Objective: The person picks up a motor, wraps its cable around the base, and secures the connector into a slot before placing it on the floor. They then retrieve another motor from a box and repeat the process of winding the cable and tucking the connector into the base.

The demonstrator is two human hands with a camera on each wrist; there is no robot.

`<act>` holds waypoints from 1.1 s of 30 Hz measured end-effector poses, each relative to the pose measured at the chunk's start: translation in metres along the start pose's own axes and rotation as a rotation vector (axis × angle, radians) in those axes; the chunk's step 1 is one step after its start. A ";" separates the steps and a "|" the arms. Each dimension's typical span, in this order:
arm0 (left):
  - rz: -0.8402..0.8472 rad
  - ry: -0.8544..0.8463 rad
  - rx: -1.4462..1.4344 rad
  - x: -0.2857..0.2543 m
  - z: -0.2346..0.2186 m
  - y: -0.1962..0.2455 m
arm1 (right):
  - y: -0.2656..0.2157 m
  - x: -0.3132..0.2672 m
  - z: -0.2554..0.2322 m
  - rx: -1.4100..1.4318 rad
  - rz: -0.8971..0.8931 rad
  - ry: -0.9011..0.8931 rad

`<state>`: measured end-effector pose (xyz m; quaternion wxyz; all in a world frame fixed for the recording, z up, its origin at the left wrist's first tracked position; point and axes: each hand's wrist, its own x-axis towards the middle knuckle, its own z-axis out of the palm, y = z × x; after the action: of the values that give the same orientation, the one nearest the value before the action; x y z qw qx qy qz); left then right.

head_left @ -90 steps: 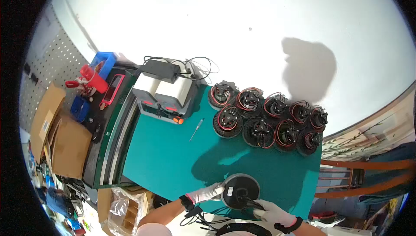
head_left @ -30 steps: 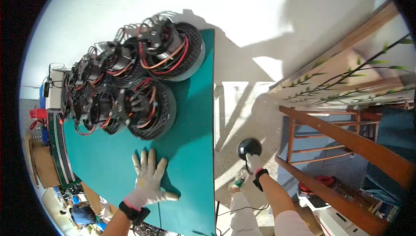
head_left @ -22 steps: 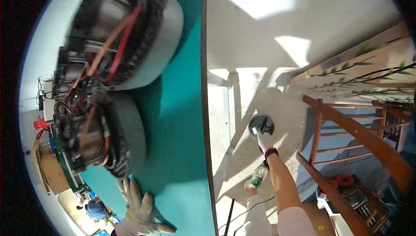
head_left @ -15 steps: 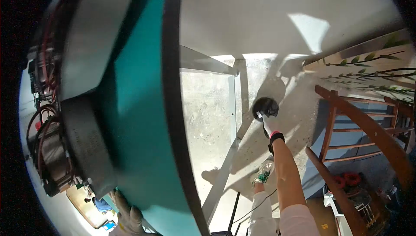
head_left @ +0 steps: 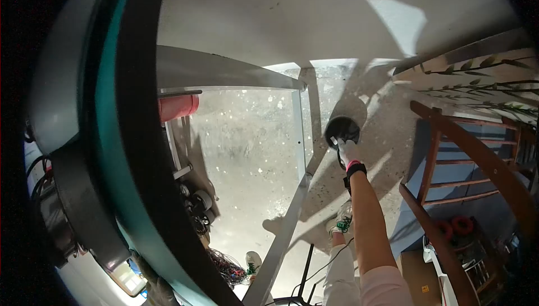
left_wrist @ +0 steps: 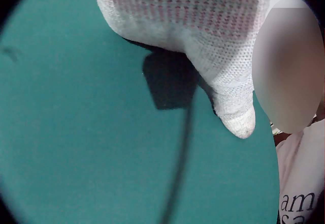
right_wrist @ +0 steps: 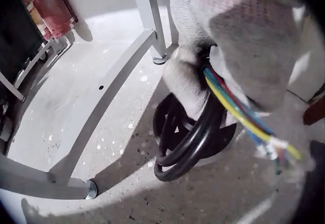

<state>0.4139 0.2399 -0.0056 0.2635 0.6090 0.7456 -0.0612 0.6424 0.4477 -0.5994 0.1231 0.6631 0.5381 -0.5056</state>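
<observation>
My gloved right hand (head_left: 349,151) reaches down to near the floor beside the table. It grips a coiled black cable (right_wrist: 185,155), its thumb and fingers curled round the loops in the right wrist view. Yellow, blue, green and red wire ends (right_wrist: 244,117) stick out of the grip. Under the hand, a round black disc (head_left: 340,128) shows over the floor, its face partly covered by the fingers. My gloved left hand (left_wrist: 188,25) lies on the green tabletop (left_wrist: 76,112), thumb straight, with nothing held. In the head view it is a dim shape at the lower left.
Large wheel-like units (head_left: 90,205) stand on the table close to its dark edge (head_left: 143,137). A grey metal table frame (head_left: 297,132) stands beside the disc. A wooden rack (head_left: 466,160) is at the right, and tangled wires (head_left: 224,266) lie under the table.
The right hand has carried the disc and cable from over the table down to the floor at the right. The left hand let go of the disc and now rests on the tabletop. The view has lowered.
</observation>
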 end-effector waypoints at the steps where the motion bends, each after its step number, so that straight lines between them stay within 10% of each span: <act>1: 0.006 0.000 0.009 -0.002 0.001 -0.002 | 0.006 0.003 0.003 0.128 -0.004 0.003; 12: 0.042 0.020 0.103 0.011 0.007 0.005 | -0.005 -0.137 -0.134 0.112 -0.156 0.291; 21: -0.088 -0.009 0.119 0.019 -0.010 0.033 | 0.185 -0.254 -0.130 0.268 -0.277 0.166; 27: 0.228 0.578 -0.210 -0.025 0.022 0.013 | 0.185 -0.427 -0.141 0.373 -0.074 0.047; 31: 0.192 0.931 -0.522 -0.145 0.059 -0.025 | 0.232 -0.453 -0.097 0.491 0.044 0.183; 33: 0.100 1.195 -0.452 -0.216 0.103 -0.092 | 0.275 -0.449 -0.088 0.192 -0.148 -0.060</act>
<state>0.3857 -0.0154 -0.0139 -0.0729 0.5015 0.7292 0.4599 0.9606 0.1378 -0.3029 0.0375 0.6150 0.5306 -0.5822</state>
